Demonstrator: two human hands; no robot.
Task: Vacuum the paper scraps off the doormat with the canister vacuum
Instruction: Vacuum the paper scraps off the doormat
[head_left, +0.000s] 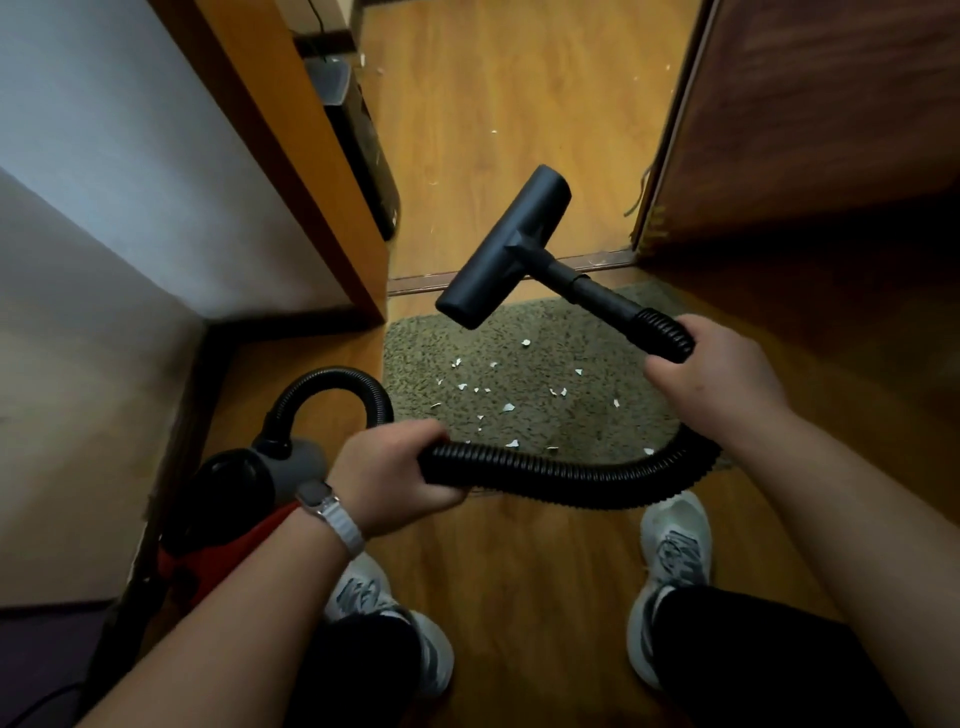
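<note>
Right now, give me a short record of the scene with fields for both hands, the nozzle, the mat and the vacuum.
left hand: grips the hose mid-length
right hand: grips the hose at its nozzle end
nozzle: raised, apparently clear of the doormat
paper scraps: scattered across the doormat, not yet vacuumed
canister vacuum: on the wood floor, left of the doormat

Head camera looks steeply down (wide-angle) at the doormat (519, 364), close overhead.

White sneakers (675, 540) on wood floor (545, 597); brown door (805, 104); dark box (358, 140), perhaps speaker
</note>
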